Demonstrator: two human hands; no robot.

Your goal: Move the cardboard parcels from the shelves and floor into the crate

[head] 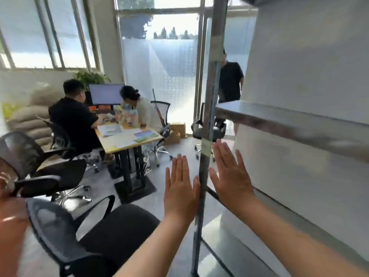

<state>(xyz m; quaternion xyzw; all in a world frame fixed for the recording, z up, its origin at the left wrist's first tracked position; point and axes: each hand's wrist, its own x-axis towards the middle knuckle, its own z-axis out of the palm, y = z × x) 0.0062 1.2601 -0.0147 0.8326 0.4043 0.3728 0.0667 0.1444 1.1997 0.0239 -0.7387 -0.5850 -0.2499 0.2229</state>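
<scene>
Both hands raised flat, one on each side of the shelf post.
I see the left hand (180, 188) just left of the steel shelf post (207, 108) and the right hand (231, 176) just right of it. Both are wide, fingers straight, backs toward me, holding nothing; I cannot tell whether the left thumb touches the post. A steel shelf (289, 124) runs off to the right of the post. Two cardboard parcels (177, 128) sit on the floor (183, 146) beyond the post, slightly to its left, beside the counter (108, 145) where two people (73, 116) sit. A black office chair (111, 226) stands near, left of the post.
</scene>
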